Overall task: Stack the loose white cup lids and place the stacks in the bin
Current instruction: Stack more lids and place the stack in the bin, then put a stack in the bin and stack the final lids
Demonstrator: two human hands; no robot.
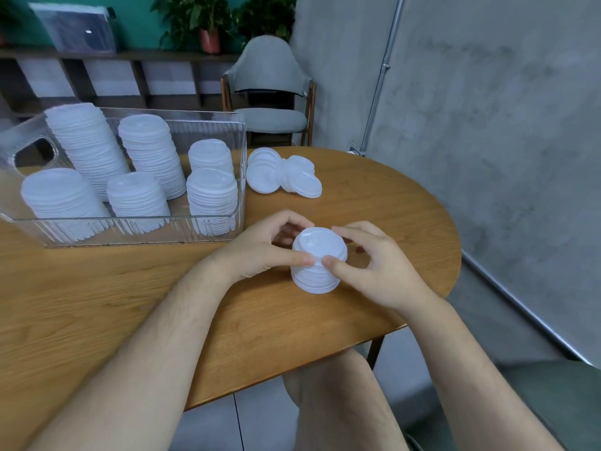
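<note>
A short stack of white cup lids (318,245) stands on the wooden table (130,304) in front of me. My left hand (260,249) curls round its left side, thumb on the near face. My right hand (374,265) curls round its right side, thumb meeting the left thumb. To the upper left stands a clear plastic bin (242,177) that holds several stacks of white lids (149,154). Just right of the bin, a loose heap of white lids (283,174) lies tipped over on the table.
A grey chair (270,92) stands behind the table's far edge. Shelving with potted plants (208,24) runs along the back wall. The table's rounded edge curves close to my right hand, with a concrete wall (487,109) beyond. My knee (325,385) shows below the table.
</note>
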